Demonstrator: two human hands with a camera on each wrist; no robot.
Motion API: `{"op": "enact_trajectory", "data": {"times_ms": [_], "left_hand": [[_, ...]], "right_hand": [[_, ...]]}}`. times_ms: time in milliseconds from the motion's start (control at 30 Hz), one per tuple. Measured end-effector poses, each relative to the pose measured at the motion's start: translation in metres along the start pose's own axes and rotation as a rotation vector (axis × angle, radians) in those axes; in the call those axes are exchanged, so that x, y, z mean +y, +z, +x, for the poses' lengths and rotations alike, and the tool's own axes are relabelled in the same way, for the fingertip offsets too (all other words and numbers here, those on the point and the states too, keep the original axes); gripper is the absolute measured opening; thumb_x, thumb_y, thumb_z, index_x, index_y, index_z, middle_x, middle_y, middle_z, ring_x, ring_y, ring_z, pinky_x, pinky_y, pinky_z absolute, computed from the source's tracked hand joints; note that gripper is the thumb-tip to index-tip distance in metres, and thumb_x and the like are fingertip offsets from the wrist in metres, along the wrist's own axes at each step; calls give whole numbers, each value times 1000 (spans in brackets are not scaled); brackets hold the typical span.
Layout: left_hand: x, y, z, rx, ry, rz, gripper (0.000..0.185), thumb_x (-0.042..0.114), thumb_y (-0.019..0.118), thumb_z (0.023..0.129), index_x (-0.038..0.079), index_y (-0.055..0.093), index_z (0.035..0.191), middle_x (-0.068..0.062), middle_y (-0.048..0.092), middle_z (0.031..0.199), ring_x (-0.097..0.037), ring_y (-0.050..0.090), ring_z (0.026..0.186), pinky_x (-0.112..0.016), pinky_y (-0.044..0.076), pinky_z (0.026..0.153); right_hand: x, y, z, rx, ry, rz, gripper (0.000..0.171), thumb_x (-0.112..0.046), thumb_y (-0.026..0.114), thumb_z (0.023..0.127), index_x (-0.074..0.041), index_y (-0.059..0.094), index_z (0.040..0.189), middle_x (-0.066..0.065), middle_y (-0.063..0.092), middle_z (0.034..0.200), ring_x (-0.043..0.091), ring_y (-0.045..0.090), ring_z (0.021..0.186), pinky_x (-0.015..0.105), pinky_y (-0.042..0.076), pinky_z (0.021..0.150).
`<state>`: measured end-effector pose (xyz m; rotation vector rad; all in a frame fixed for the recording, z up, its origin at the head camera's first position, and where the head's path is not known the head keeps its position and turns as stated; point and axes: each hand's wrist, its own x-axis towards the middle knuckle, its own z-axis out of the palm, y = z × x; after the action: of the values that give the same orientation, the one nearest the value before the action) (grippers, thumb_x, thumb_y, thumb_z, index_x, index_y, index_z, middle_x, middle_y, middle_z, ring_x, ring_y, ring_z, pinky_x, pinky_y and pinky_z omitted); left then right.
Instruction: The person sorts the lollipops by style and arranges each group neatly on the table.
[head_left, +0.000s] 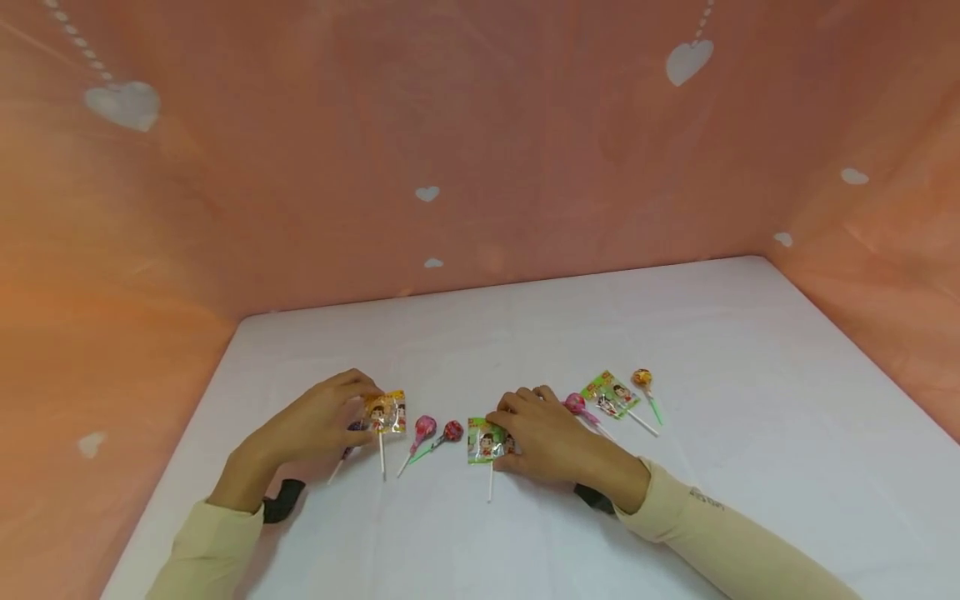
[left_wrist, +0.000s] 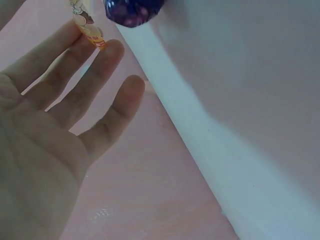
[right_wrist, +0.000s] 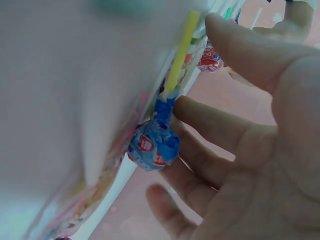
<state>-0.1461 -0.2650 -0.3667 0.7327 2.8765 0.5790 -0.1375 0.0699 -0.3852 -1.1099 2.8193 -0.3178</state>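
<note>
**Inspector:** Report, largest item first.

**Operator:** I see a white counter [head_left: 525,333] boxed in by pink heart-print walls [head_left: 450,125]. On it my left hand [head_left: 315,425] lies palm down, fingers [left_wrist: 95,75] straight and relaxed, tips touching the orange flat-pack lollipop [head_left: 386,412]; a purple lollipop [left_wrist: 131,11] sits under that hand.

**Inspector:** The right?

**Operator:** My right hand [head_left: 547,433] rests beside the green flat-pack lollipop [head_left: 486,440], fingers loosely bent over a blue-wrapped lollipop [right_wrist: 152,145]; I cannot tell whether they grip it.

**Inspector:** Placement?

**Operator:** The lollipops lie in a loose row, sticks toward me, which I judge keeps them within easy reach: two pink ones [head_left: 438,432] between the hands, another green pack [head_left: 611,393] and an orange one [head_left: 642,377] to the right.
</note>
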Motion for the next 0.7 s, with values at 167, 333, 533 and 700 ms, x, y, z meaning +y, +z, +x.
{"op": "enact_trajectory", "data": {"times_ms": [167, 333, 533, 700], "left_hand": [[-2, -2, 4, 4, 1, -36, 50, 24, 84, 79, 7, 66, 123, -4, 61, 121, -27, 59, 117, -52, 49, 102], [-2, -3, 6, 5, -8, -58, 50, 22, 85, 78, 6, 66, 122, -4, 61, 121, -28, 59, 118, -52, 49, 102], [-5, -5, 8, 11, -21, -84, 49, 23, 85, 78, 7, 66, 121, -4, 62, 123, -29, 59, 120, -54, 48, 103], [-8, -8, 10, 28, -16, -81, 49, 26, 84, 79, 7, 66, 120, -6, 62, 124, -34, 59, 120, -57, 48, 101]], "right_hand": [[1, 1, 1, 8, 15, 15, 55, -44, 76, 85, -11, 66, 128, 3, 63, 120, 22, 54, 117, 41, 39, 104], [1, 2, 3, 17, 24, 6, 55, -44, 78, 83, -11, 67, 126, 3, 65, 119, 22, 55, 115, 41, 39, 103], [0, 1, 4, 27, 23, -8, 55, -44, 79, 82, -12, 67, 125, 4, 66, 118, 23, 56, 114, 42, 39, 103], [-1, 2, 5, 27, 27, -7, 54, -44, 79, 82, -13, 68, 124, 3, 66, 118, 22, 56, 113, 42, 39, 103]]}}
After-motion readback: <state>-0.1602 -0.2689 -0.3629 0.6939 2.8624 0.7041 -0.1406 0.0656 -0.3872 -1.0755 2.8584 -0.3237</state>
